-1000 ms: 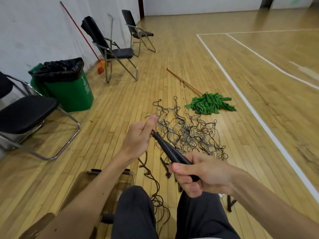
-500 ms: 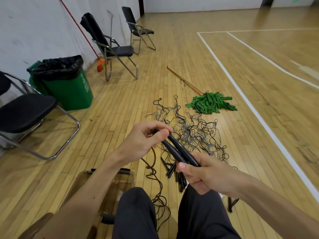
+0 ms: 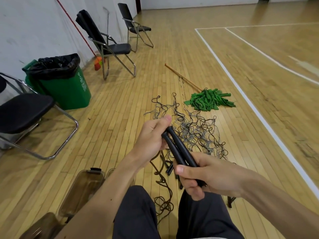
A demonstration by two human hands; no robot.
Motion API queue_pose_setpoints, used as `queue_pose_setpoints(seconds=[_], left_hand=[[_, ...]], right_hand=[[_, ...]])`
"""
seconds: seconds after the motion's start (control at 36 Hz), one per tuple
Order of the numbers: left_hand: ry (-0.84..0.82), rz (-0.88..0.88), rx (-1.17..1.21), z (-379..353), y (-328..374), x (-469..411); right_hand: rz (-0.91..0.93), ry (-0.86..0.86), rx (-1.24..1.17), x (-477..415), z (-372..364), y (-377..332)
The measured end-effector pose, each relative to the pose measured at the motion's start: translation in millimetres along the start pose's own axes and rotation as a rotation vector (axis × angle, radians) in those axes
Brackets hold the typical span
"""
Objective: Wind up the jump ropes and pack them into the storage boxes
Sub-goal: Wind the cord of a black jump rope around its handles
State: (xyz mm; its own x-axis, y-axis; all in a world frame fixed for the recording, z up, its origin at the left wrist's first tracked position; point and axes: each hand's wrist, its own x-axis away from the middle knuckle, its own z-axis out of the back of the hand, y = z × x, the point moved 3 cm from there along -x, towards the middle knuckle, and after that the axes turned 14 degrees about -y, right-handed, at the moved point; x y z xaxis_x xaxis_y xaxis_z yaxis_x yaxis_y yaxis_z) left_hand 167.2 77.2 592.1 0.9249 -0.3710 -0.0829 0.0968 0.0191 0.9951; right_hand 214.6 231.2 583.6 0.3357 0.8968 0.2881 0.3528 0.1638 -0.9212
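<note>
both hands (image 3: 153,137) gripping two black handles (image 3: 179,149)

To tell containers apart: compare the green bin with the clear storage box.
The green bin is opaque and lined with a black bag; the storage box is see-through with a black latch. The bin stands by the wall, the box beside the person's leg. Both sit on the floor.

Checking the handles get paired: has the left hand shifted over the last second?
Yes. The left hand moved right, toward the rope tangle, and now grips both black handles.
</note>
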Motion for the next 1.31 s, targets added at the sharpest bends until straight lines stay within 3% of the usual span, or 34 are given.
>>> queue_pose_setpoints(seconds=[0.17,0.39,0.44,0.56,0.61,0.78,0.83,1.0,1.11,1.31], left_hand=[[0.021,0.009,0.035,3,-3,-3],[0.077,-0.015,0.085,-21,-18,4],[0.057,-0.012,0.014,-30,-27,6],[0.001,0.044,0.085,-48,-55,7],[-0.037,0.082,-0.104,-47,-61,10],[-0.238,0.214,-1.310,-30,-38,15],[-0.340,0.182,-1.596,-30,-33,15],[-0.537,0.082,-1.847,-29,-8,17],[-0.632,-0.061,-1.876,-28,16,15],[-0.740,-0.072,-1.386,-5,49,1]], right_hand=[[0.015,0.009,-0.195,-6,0,6],[0.083,0.136,-0.080,-11,-7,-3],[0.093,0.206,-0.010,-8,-3,-9],[0.106,0.331,0.051,1,12,-17],[0.071,0.366,0.093,1,21,-17],[-0.089,0.469,0.337,9,42,-2],[-0.144,0.476,0.426,10,45,-1],[-0.350,0.490,0.689,9,49,1],[-0.468,0.408,0.747,9,46,-1],[-0.492,0.213,0.888,9,32,-11]])
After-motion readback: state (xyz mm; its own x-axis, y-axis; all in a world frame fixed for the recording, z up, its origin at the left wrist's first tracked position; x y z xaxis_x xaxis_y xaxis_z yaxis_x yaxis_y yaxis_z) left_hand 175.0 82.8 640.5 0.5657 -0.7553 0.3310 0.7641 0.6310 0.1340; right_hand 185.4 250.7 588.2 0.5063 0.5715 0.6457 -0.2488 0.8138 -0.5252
